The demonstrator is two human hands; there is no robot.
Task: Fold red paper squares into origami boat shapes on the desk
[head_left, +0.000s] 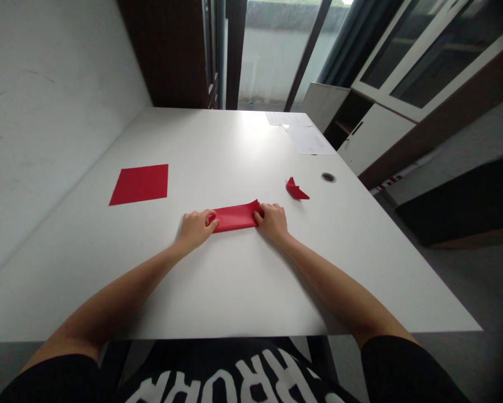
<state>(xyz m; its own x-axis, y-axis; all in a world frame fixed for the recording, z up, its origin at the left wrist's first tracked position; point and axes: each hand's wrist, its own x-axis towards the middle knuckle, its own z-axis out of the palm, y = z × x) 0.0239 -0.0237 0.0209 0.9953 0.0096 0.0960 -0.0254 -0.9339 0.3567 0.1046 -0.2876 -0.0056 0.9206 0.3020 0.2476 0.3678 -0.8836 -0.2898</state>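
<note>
"Which way does our red strip [234,217] lie?"

"Crosswise on the table [243,291], its long axis running left to right, straight ahead of us."

"And our hands?"

"Both are curled closed, one at each end. Our left hand [196,228] pinches one end, and our right hand [274,223] grips the other, neither clearly nearer."

"Farther out?"

"A folded red piece [296,189] on the right, a red square [139,184] on the left, and papers [301,130] beyond."

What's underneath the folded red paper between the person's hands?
The folded red paper rests on the white desk, which shows around it. Whatever lies directly beneath it is covered.
</note>
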